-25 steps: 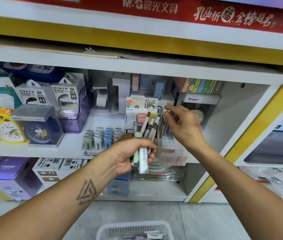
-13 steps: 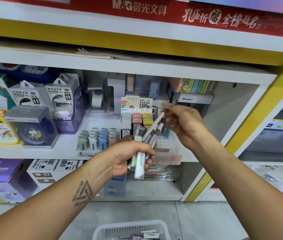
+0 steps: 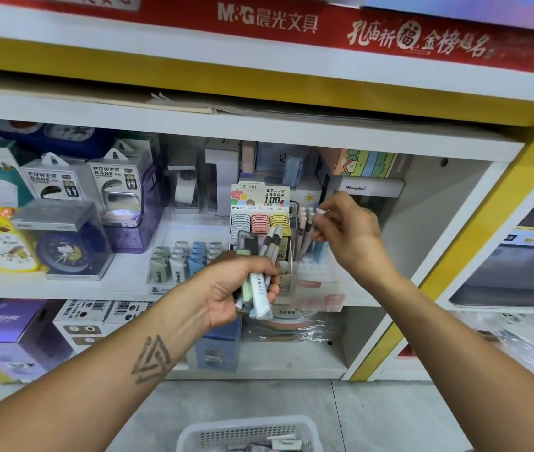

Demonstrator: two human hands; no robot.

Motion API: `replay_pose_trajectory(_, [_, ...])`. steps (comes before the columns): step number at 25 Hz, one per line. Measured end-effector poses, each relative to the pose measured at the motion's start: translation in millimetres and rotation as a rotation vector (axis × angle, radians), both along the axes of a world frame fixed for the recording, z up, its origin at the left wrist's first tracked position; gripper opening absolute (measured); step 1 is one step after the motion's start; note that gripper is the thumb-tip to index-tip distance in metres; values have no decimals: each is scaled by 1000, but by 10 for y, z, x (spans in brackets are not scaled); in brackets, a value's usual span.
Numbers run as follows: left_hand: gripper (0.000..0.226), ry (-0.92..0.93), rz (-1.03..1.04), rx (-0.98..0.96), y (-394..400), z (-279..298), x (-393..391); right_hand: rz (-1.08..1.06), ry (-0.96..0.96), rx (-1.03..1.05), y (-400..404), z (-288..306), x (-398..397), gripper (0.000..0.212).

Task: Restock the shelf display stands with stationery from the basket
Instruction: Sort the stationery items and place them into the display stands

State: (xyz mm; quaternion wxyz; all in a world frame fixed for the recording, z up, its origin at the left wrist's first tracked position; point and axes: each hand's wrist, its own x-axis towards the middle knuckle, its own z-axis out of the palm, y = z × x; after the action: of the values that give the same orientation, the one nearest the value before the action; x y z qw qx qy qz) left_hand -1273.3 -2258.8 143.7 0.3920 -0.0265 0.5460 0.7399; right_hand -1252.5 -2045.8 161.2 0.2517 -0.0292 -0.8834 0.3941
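Pens (image 3: 260, 256) fill our left hand (image 3: 233, 288) at frame centre, fingers curled round the bundle, long axes tilted up toward the right. Our right hand (image 3: 347, 233) pinches one pen (image 3: 311, 233) nearly upright over the clear display stand (image 3: 318, 275); the basket (image 3: 213, 435) sits bottom centre.

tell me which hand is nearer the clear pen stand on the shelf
Right. The right hand pinches a pen just above the clear pen stand, while the left hand grips a bundle of pens lower, to its left.
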Motion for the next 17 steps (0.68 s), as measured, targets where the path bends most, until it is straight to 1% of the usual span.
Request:
replay_pose_trajectory(3, [24, -1, -1, -1, -7, -2, -9, 51, -15, 33, -14, -23, 14, 10])
replay_pose_trajectory(8, [24, 7, -18, -11, -8, -6, -16, 72, -31, 34, -32, 12, 28, 19])
replay_pose_trajectory(11, [24, 23, -31, -17, -1, -8, -15, 69, -49, 38, -22, 2, -1, 16])
replay_pose_trajectory(12, [20, 24, -34, -16, 2, -12, -16, 59, -59, 84, -18, -12, -13, 12])
replay_pose_trajectory(13, [14, 22, -40, -14, 8, -7, -9, 43, -65, 184, -14, -21, -18, 7])
replay_pose_trajectory(14, [8, 18, -49, -10, 10, -4, -4, 21, -68, 319, -17, -26, -17, 8])
replay_pose_trajectory(15, [4, 15, -59, -2, 15, 4, 5, 3, -65, 433, -16, -30, -22, 14])
replay_pose_trajectory(16, [6, 13, -74, 7, 17, 7, 8, -15, -54, 474, -26, -23, -29, 19])
replay_pose_trajectory(17, [11, 10, -91, 16, 17, 13, 13, -36, -37, 436, -50, -10, -31, 22])
